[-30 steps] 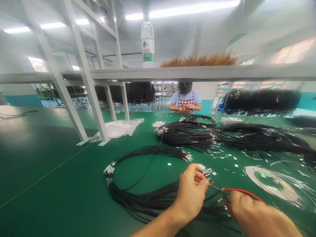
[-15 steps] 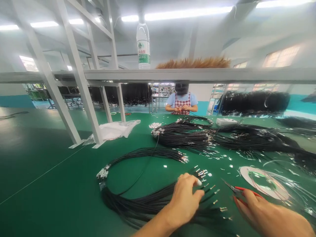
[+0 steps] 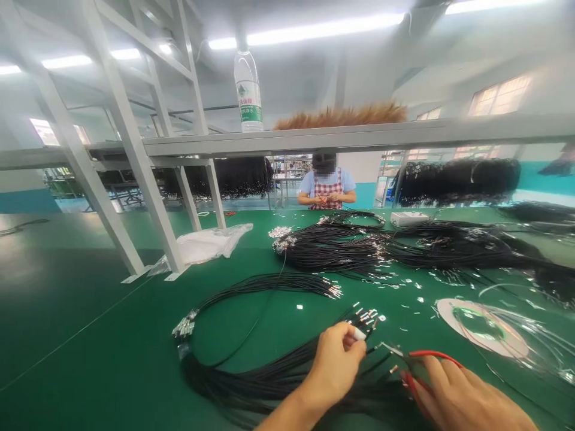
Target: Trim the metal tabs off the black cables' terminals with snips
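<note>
My left hand (image 3: pixel 338 362) is closed in a pinch over the loose ends of a bundle of black cables (image 3: pixel 251 374). One finger has a white cover on its tip. From the pinch a black cable (image 3: pixel 372 349) sticks out to the right. Red-handled nippers (image 3: pixel 433 354) are held in my right hand (image 3: pixel 467 389), their handles spread and the pointed jaws at that cable's end. Other stripped cable ends (image 3: pixel 366 316) fan out behind my left fingers. The bundle curves left to a cluster of silvery connectors (image 3: pixel 185 325).
A white disc with a green coil (image 3: pixel 449 317) lies right of my hands. Large black cable piles (image 3: pixel 332 248) and white scraps lie behind. A plastic bag (image 3: pixel 209 246) is beside the metal rack legs (image 3: pixel 153 209). A bottle (image 3: pixel 248 96) stands on the shelf; a person sits opposite.
My right hand has moved left with the nippers, bringing the jaws to the cable end. My left fingers have closed into a pinch. The view has shifted slightly.
</note>
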The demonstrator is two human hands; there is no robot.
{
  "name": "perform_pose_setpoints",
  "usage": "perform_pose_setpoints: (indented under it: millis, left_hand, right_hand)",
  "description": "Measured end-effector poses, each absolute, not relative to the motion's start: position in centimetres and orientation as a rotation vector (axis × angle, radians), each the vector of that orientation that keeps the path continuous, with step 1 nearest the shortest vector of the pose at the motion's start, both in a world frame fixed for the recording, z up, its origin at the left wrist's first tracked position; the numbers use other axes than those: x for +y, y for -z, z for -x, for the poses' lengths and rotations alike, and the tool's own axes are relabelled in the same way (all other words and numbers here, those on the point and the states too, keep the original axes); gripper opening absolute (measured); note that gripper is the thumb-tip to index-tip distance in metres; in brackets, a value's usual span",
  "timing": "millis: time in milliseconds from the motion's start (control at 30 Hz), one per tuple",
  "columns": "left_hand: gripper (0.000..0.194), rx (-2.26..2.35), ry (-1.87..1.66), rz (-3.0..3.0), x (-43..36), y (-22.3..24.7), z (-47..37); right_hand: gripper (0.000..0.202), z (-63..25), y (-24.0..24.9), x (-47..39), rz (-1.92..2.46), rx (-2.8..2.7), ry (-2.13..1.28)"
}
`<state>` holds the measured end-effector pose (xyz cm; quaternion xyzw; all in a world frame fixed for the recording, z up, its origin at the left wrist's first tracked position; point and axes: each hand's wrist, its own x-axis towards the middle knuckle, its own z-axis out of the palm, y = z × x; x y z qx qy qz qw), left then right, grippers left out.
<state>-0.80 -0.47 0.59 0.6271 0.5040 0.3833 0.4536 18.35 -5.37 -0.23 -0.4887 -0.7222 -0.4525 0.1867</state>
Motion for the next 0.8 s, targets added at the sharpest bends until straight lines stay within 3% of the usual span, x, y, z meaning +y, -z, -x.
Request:
perform_pose_setpoints:
  millis: [333, 800]
  left_hand:
    - [0.008, 1.084, -0.957, -1.189, -0.9, -2.0, 0.9]
    - [0.012, 1.058, -0.945, -1.142, -0.9, -2.0, 1.0]
  right_hand:
    - [0.020, -16.4, 1.1, -4.2, 1.577, -1.985, 1.068]
    - [0.019, -15.9, 1.7, -3.4, 1.614, -1.930, 1.056]
